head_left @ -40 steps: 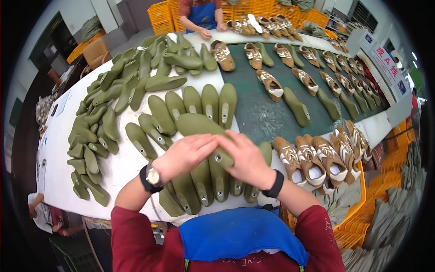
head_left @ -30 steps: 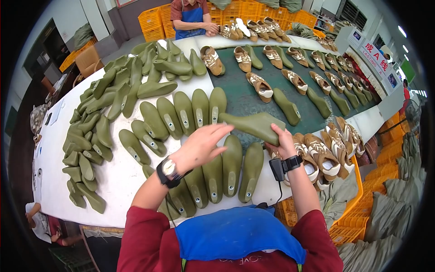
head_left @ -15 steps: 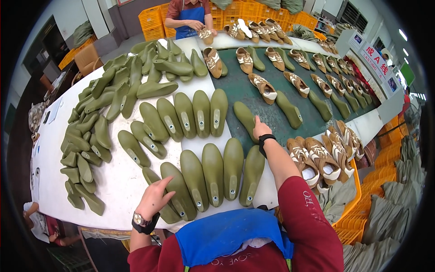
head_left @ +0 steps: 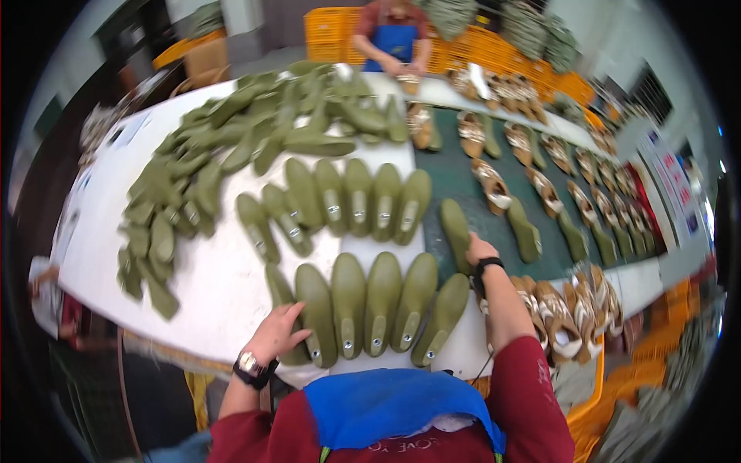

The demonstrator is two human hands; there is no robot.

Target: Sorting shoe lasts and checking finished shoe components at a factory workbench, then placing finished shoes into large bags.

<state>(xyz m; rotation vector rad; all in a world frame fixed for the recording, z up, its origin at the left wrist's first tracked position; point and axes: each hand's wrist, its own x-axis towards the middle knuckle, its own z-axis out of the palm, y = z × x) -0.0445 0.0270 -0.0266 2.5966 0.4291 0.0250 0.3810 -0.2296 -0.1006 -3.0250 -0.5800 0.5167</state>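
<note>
The blurred right hand point(head_left: 482, 251) seemingly clasped the green last point(head_left: 454, 222) ahead for control; the left hand point(head_left: 275, 333) spread against nearer lasts point(head_left: 315, 301)

You wear a maroon fabric shirt point(head_left: 532, 401) with pale lettering point(head_left: 405, 445), a blue cloth apron point(head_left: 390, 409), a round-faced wristwatch point(head_left: 248, 361) and black wristbands point(head_left: 488, 265)

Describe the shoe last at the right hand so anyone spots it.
Right of the white tabletop is a dark green surface. Near its front left corner lies an olive shoe last, the only last there with the right hand at it.
</note>
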